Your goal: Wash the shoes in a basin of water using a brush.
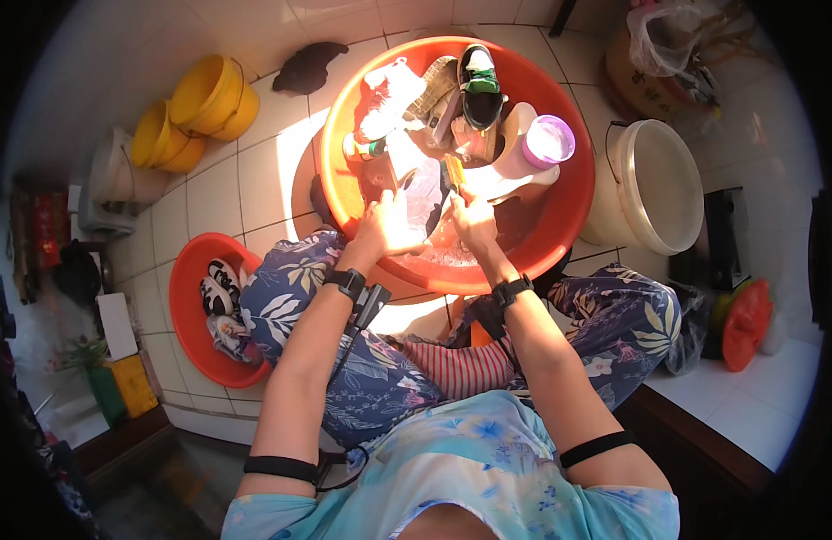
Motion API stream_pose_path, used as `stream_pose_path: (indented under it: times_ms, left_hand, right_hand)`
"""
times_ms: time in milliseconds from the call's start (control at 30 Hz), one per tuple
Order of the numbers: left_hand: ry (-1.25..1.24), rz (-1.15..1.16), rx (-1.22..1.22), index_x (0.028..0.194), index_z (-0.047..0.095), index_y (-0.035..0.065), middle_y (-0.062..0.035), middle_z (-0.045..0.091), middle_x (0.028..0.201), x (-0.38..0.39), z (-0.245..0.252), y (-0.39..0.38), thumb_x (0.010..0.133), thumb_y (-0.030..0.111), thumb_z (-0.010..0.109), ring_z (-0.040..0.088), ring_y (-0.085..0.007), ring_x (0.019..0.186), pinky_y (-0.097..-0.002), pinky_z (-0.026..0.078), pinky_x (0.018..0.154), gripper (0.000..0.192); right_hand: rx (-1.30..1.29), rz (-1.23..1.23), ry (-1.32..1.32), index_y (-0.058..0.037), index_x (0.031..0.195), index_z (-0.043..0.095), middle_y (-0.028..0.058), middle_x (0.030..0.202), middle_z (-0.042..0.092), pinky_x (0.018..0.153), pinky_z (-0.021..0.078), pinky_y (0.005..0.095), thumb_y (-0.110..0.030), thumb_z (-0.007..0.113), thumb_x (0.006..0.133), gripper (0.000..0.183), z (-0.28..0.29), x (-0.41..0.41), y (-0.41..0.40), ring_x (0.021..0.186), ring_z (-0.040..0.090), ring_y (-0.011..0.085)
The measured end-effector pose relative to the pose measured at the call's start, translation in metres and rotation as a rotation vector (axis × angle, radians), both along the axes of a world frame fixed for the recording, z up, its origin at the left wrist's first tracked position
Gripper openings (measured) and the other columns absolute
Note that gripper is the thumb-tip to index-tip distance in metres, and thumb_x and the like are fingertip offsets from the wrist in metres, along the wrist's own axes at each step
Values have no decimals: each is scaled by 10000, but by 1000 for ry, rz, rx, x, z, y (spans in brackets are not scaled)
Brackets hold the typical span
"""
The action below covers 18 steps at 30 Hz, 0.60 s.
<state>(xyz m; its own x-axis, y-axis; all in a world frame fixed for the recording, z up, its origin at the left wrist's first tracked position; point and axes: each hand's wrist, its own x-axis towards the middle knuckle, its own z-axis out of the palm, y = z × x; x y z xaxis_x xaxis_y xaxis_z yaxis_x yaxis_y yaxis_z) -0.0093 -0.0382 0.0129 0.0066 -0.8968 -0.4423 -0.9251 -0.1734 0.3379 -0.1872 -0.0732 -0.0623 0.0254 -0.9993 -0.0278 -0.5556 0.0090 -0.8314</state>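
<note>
My left hand (383,226) grips a pale shoe (422,192) over the big red plastic basin (581,196); glare washes out part of both. Held in my right hand (474,219) is a yellow scrubbing brush (455,170), close to the shoe's right side. Soapy water (449,255) shows below my hands. At the basin's far side lie a black, white and green sneaker (480,88), a white shoe (392,91) and other shoes, partly overlapping. A purple tub (548,142) with white contents stands on a white plastic stool (517,172) inside the basin.
A smaller red basin (186,317) with several shoes (221,283) sits at my left. Beyond it are two yellow buckets (210,94) (158,138) and a dark cloth (311,67). A large white bucket (662,189) stands right of the big basin, near a brown pot (642,84).
</note>
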Motion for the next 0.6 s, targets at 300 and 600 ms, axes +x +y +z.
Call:
stream_pose_path:
  times_ms: [300, 600]
  left_hand:
    - [-10, -4, -55, 1305, 378, 45, -226, 499, 1169, 8, 3, -4, 488, 337, 851, 540, -397, 1101, -449, 468, 946, 987]
    - [48, 23, -193, 1280, 481, 10, -233, 509, 1139, 11, 5, -5, 459, 351, 876, 555, -402, 1052, -456, 501, 880, 973]
  right_hand:
    - [374, 48, -86, -17, 1255, 571, 264, 819, 638, 689, 498, 398, -284, 530, 900, 446, 50, -19, 44, 775, 667, 356]
    - [540, -56, -102, 52, 1254, 556, 190, 1058, 654, 859, 471, 291, -234, 578, 898, 457, 13, -72, 65, 973, 618, 230]
